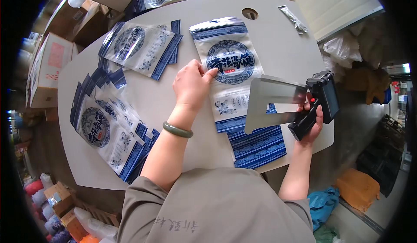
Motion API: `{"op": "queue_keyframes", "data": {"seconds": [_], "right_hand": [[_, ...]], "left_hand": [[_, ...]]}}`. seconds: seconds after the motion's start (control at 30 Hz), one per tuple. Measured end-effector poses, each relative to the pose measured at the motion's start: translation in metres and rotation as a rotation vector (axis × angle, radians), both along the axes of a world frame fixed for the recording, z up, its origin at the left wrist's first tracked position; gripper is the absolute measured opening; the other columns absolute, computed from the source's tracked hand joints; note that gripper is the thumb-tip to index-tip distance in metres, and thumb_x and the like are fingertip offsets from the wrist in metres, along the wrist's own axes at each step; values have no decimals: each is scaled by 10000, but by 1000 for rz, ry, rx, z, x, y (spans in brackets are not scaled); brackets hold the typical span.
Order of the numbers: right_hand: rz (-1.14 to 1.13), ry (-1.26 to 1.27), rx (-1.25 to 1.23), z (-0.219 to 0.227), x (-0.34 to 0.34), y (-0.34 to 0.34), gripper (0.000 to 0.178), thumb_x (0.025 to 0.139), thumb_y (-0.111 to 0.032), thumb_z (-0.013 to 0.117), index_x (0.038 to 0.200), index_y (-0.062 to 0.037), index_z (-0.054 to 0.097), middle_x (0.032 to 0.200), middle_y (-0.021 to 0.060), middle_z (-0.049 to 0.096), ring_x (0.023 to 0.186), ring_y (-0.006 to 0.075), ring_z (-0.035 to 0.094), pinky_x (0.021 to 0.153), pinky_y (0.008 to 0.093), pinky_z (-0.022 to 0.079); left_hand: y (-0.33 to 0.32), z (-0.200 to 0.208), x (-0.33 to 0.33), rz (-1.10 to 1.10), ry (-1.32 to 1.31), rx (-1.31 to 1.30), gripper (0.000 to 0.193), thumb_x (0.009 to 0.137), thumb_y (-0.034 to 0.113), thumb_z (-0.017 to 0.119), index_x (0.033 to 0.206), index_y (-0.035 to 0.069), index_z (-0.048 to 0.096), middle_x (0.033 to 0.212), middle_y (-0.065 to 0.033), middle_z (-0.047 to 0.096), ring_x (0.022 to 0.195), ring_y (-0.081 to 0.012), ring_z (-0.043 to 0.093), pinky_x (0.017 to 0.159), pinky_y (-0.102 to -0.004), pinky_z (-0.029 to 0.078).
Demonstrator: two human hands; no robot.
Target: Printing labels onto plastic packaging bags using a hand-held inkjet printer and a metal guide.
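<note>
Head view shows me the work in full swing, neither just begun nor finished, as far as I can judge. One blue-and-white pouch (230,63) lies flat, printed side up, in the middle of the white table (299,47), its near end over a stack of pouches (256,152) with only blue bands showing. The left hand (189,87) is at its left edge, fingers curled and thumb laid on the film; whether it pinches that edge or merely steadies it, I cannot tell. The right hand (312,132) is wrapped round the grip of a black handheld device (325,91), whose metal frame (278,89) reaches over the pouch's near right corner. From here I cannot say whether frame and film touch.

Two more lots wait or rest at the left: a fanned pile (95,128) nearer the person, and a smaller pile (130,45) beyond it. I see no mark telling treated pouches from untreated ones, so which lots are done stays open. My guess is that the middle pouch is being dealt with now, its turn not yet complete, with plenty more left.
</note>
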State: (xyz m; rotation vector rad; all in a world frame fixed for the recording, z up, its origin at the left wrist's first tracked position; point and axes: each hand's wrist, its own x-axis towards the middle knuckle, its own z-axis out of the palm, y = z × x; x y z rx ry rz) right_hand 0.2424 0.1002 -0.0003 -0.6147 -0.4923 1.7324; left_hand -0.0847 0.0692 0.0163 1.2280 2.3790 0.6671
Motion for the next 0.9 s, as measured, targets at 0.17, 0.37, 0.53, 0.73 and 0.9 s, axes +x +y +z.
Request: {"op": "queue_keyframes", "data": {"seconds": [0.17,0.37,0.53,0.73,0.9], "right_hand": [[16,-20,-4,2,-1,-1,454,954,-277,562,1263,44,478,872,81,572,834,202,597,815,314,550],[31,16,-7,-12,-5,3,516,961,-272,540,1306,88,409,891,84,548,893,178,561,827,295,517],[78,34,76,-20,18,5,490,970,-259,519,1318,70,415,918,67,537,958,188,547,858,306,451],[68,-111,87,-8,8,4,451,981,-251,506,1300,59,436,938,72,539,915,156,539,851,280,467],[185,32,126,-7,4,5,449,965,-269,521,1244,74,444,929,79,519,904,187,527,840,302,462]], "left_hand": [[-6,-11,-7,29,-135,98,277,822,308,736,806,71,594,780,-76,669,745,-261,642,675,-388,488],[-17,-8,-10,50,-258,403,159,844,155,679,897,53,569,738,-107,640,702,-282,627,647,-389,482],[-54,37,-19,-90,-370,681,521,860,25,606,1353,118,467,654,-84,511,593,-183,518,599,-314,446],[-200,38,-128,372,-203,825,570,925,-32,564,1451,93,383,839,21,574,705,-25,464,633,-175,408],[-284,-8,-187,704,-182,597,518,926,55,614,1408,78,424,905,-4,614,736,-70,526,621,-227,424]]}}
